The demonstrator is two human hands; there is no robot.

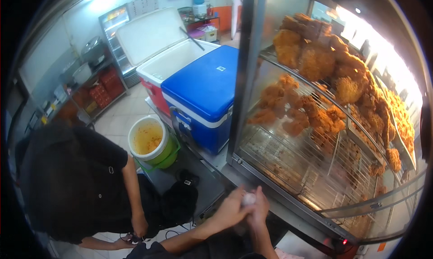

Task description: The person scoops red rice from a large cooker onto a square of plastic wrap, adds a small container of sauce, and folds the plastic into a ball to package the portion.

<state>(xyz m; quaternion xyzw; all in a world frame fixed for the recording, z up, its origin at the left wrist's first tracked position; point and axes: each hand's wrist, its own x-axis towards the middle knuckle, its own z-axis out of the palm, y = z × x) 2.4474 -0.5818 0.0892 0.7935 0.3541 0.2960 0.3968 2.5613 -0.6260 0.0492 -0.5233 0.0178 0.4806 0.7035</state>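
My left hand (231, 206) and my right hand (258, 205) are together at the lower middle of the head view, in front of the base of a glass food warmer cabinet (291, 194). Between them they hold a small whitish, crumpled-looking item (248, 198); what it is I cannot tell. Inside the cabinet, large pieces of fried chicken (316, 61) are piled on the upper rack. Smaller fried pieces (304, 113) lie on the wire rack below.
A person in black (77, 178) stands close at the left, holding a dark cable-like item. A green drink cooler (162, 154) with yellowish contents, a black cap-like item (179, 201), a blue cooler box (203, 86) and an uncovered red cooler (154, 96) stand ahead.
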